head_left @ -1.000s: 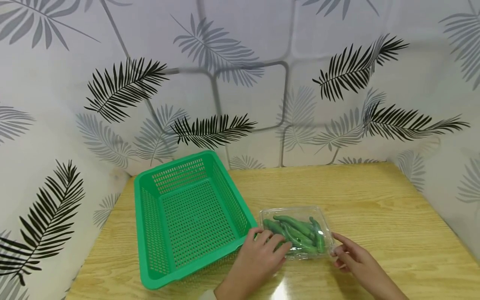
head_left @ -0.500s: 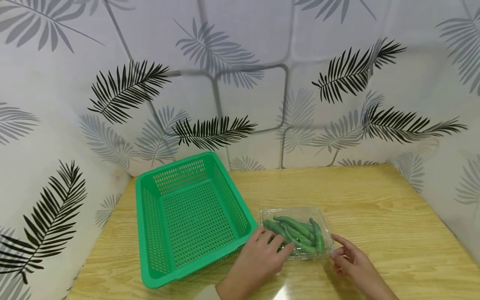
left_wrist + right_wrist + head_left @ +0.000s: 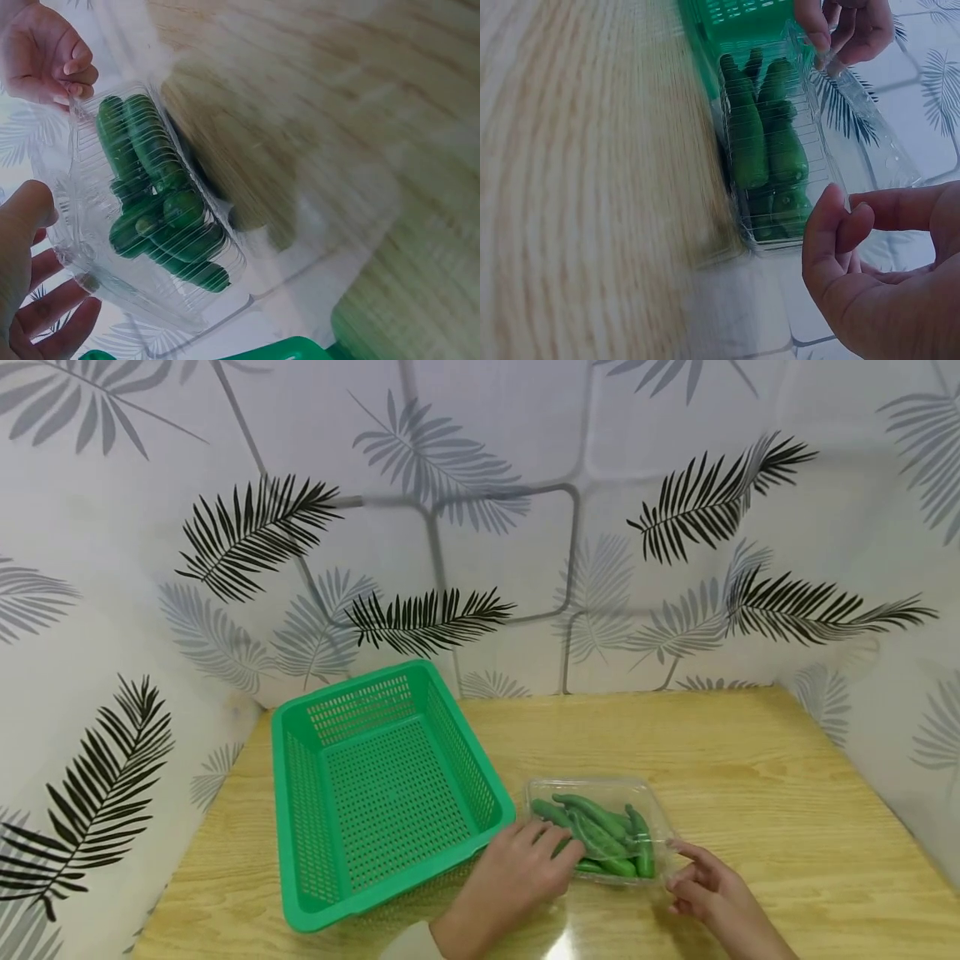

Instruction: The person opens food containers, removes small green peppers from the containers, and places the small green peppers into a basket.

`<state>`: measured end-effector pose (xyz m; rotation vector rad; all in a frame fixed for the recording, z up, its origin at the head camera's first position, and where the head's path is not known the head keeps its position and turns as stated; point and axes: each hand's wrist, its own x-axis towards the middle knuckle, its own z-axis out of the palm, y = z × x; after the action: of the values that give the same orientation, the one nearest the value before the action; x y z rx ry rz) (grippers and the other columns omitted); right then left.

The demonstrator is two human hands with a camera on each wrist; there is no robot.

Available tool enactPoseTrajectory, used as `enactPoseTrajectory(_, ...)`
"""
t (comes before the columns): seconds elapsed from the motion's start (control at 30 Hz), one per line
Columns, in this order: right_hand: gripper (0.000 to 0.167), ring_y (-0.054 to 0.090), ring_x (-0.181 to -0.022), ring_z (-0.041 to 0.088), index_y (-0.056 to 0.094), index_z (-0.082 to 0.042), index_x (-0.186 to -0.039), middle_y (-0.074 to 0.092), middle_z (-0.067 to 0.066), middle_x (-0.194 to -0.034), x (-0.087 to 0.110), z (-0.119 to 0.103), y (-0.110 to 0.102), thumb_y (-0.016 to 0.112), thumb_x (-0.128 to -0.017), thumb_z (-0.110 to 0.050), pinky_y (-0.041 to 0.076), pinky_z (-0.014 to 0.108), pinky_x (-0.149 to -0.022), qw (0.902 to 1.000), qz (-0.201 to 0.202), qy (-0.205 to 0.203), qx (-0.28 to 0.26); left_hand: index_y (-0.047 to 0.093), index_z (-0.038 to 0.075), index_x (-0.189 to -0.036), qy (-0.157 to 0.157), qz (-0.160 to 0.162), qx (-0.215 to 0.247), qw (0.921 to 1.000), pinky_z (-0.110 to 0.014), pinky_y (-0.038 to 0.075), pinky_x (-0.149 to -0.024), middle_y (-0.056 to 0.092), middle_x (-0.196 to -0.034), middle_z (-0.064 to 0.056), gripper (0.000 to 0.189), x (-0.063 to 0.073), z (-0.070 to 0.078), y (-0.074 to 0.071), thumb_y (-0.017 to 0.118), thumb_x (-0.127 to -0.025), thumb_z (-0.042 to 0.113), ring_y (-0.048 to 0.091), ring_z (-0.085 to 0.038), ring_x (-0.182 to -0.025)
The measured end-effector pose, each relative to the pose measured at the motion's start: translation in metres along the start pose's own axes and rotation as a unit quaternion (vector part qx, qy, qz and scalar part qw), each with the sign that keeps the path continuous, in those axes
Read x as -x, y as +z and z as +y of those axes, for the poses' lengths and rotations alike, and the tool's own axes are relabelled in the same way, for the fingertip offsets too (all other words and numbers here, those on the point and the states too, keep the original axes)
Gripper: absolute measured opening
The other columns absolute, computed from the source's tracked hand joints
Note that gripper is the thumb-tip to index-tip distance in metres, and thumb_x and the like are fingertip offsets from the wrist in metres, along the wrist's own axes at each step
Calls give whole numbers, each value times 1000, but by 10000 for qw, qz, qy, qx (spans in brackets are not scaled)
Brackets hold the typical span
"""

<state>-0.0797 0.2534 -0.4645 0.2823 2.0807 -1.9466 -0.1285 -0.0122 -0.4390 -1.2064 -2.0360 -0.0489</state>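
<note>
A clear plastic clamshell box [image 3: 547, 787] holds several long green peppers [image 3: 596, 817] on the table. Its transparent lid [image 3: 877, 135] stands partly raised along the near side, still over the back part of the peppers. My left hand [image 3: 517, 872] has its fingertips at the near left corner, and in the right wrist view it pinches the lid edge. At the near right corner my right hand [image 3: 705, 893] pinches the box's edge between thumb and fingers; whether that is lid or base rim I cannot tell. In the left wrist view, the peppers [image 3: 154, 187] show through the ribbed wall.
A green perforated basket [image 3: 311, 914] with nothing in it stands left of the box, its near right corner close to my left hand. The wooden table [image 3: 757, 768] ends at a leaf-patterned backdrop [image 3: 510, 560] behind and at both sides.
The near side of the lid has lifted, and the front peppers now look brighter and uncovered. The box has shifted slightly right and toward me. Both hands stay at its near corners.
</note>
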Motion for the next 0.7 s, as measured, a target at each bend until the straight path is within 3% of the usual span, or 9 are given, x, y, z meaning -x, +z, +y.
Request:
enactPoseTrajectory(0.17,58,59,-79,20,20,9,-142,51,8,-87,3,1,-6,50,-92,2,52,36,-76,9999,121,21,-78,63,14,-88,-17,228,-47,9997,-14,45,-57,66,-86,3,33,-9,-3,-11,32,-94,5,61,-7,-70)
enactPoseTrajectory(0.23,57,58,-81,20,23,7,-142,50,8,-87,4,1,-11,50,-92,2,51,37,-78,9999,109,-60,-116,62,13,-87,-103,384,-100,9992,-10,39,-55,66,-86,3,34,-14,-9,-16,30,-94,3,61,-6,-68)
enactPoseTrajectory(0.37,55,57,-83,17,26,7,-141,51,8,-87,8,5,-20,51,-92,-1,51,36,-79,9997,-26,-240,-31,62,11,-87,-240,615,164,9977,-8,35,-53,66,-87,3,27,-24,-22,-21,36,-91,6,60,-4,-67)
enactPoseTrajectory(0.5,49,60,-82,19,35,-1,-138,53,9,-87,12,10,-22,51,-91,0,52,36,-76,9993,-178,-327,14,62,11,-92,-404,456,505,9969,-14,49,-63,66,-98,0,15,-29,-25,-24,48,-95,14,64,-8,-81)
enactPoseTrajectory(0.6,46,60,-81,19,38,-6,-135,54,9,-87,13,12,-22,52,-92,-1,52,35,-75,9992,-264,-291,68,62,11,-95,-574,435,743,9946,-18,51,-69,66,-104,-3,10,-29,-24,-23,53,-96,15,64,-12,-91)
enactPoseTrajectory(0.7,48,59,-81,18,34,-2,-138,54,9,-87,16,12,-21,51,-93,-3,52,33,-74,9989,-312,-239,258,62,11,-98,-737,484,748,9933,-21,51,-73,65,-105,-3,9,-31,-25,-23,54,-94,10,62,-14,-95)
